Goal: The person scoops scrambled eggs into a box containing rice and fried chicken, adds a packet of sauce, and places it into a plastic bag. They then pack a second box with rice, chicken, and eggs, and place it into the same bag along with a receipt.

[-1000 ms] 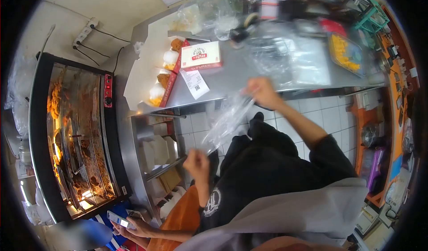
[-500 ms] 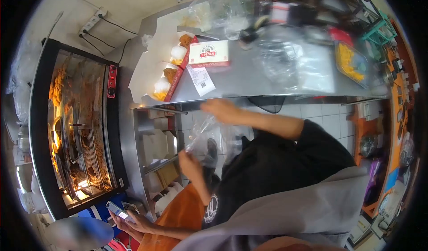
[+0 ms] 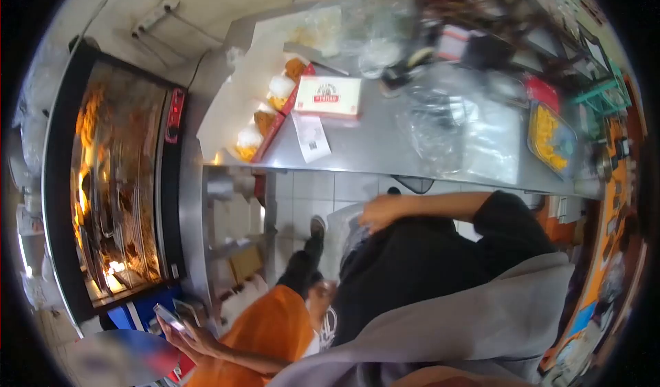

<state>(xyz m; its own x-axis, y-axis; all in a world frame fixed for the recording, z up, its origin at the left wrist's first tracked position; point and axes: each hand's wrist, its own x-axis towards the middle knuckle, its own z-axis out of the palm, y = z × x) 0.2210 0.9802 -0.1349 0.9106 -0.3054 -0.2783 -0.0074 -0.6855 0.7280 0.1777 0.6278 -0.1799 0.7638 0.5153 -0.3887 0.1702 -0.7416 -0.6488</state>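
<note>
My right hand (image 3: 379, 213) is in front of my black shirt, below the counter's front edge. Its fingers are closed on a clear plastic bag (image 3: 352, 230), which hangs down beside the shirt. Close to my body on the left is my left hand (image 3: 320, 299), blurred, so its fingers cannot be made out. Up on the steel counter (image 3: 364, 146) stand open boxes of fried chicken and rice (image 3: 271, 122). A closed white-and-red food box (image 3: 328, 96) sits beside them, partly over a printed receipt (image 3: 311, 138).
Another person at the lower left holds a phone (image 3: 172, 318). A lit glass food warmer (image 3: 127, 187) stands at the left. Clear plastic bags (image 3: 440, 125) and a tub of yellow food (image 3: 548, 136) lie on the counter's right side. Shelves (image 3: 237, 249) are underneath.
My right hand has moved right and down, carrying the plastic bag towards my body. My left hand has come away from the bag and drawn back. The view has shifted slightly.
</note>
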